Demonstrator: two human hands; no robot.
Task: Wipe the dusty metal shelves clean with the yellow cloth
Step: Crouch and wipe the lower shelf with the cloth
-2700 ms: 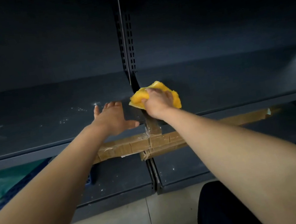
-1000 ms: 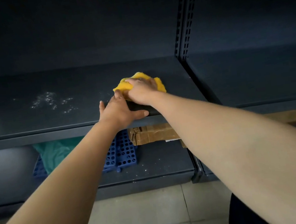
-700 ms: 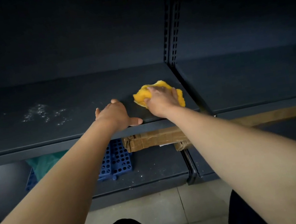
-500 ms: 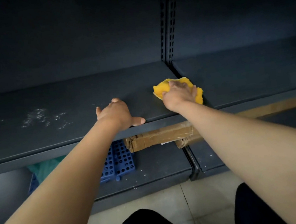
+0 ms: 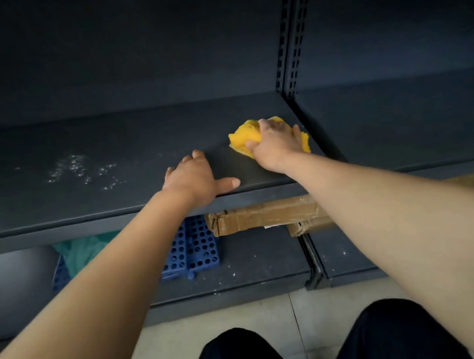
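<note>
From where I stood, the person was crouched in front of the dark metal shelf point(image 5: 109, 198), both arms stretched out. The right hand point(image 5: 275, 146) lay on top of the yellow cloth point(image 5: 243, 140), its fingers point(image 5: 266, 125) curled down over the bunched fabric & pressing it to the shelf, thumb at the near-left side. The cloth sat at the right end of this bay, just beside the seam under the slotted upright point(image 5: 291, 39). The left hand point(image 5: 193, 176) held nothing: palm down near the front lip, fingers point(image 5: 196, 154) loosely bent w/ tips on the metal, thumb stuck out toward the cloth, prob. as a brace. What mattered for the next stroke, I reckoned: the dust patch point(image 5: 81, 172) lay well to the left of the cloth, i.e. past the left hand, which sat btwn the two. The specks spread in a band running approx. left-right along the shelf, drifting toward the front at its right end. So the left hand was nearer the dust but the cloth was in the right, and a leftward sweep would need the brace hand lifted or slid aside. The metal round the cloth looked clean; the left part wasn't done yet. On the lower shelf point(image 5: 258, 268) sat a blue perforated rack point(image 5: 192, 250), a taped cardboard box point(image 5: 265, 213) & some green fabric point(image 5: 83, 251), w/ more white specks.
</note>
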